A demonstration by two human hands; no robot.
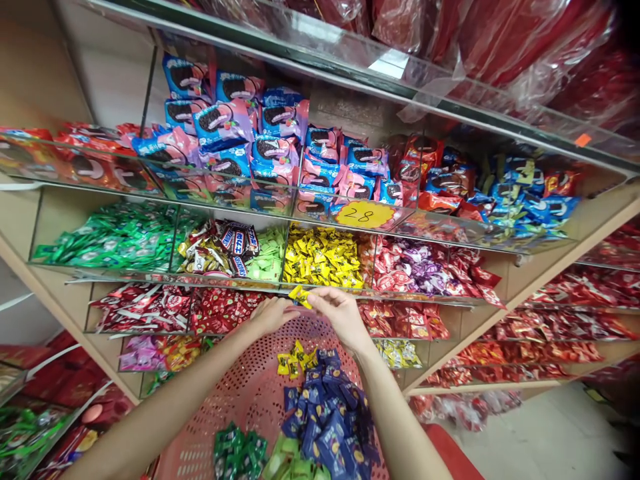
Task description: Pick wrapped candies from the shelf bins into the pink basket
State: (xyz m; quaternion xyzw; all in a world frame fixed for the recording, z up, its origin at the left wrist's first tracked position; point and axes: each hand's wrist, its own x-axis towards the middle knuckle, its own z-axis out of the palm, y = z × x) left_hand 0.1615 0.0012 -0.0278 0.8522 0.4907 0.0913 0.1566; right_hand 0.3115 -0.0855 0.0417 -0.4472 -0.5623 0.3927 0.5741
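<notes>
A small yellow candy (299, 295) is just above the far rim of the pink basket (255, 373), in front of the shelf (547, 263). The right hand (345, 317) pinches this candy between thumb and finger. The left hand (273, 315) is at the same far rim, left of the candy, with its fingers bent; I cannot tell how firmly they close there. Inside the basket, some yellow candies (297, 360) lie toward the far rim, and many blue candies (330, 420) are heaped along the right side. Dark green candies (240, 453) lie toward the near left corner, and light green candies (295, 460) are between them and the blue ones. Beyond the hands, a yellow heap (324, 257) fills a middle compartment of the shelf. A green heap (115, 237) is near the left edge of this same level, and above stand blue-and-pink packs (225, 127).
</notes>
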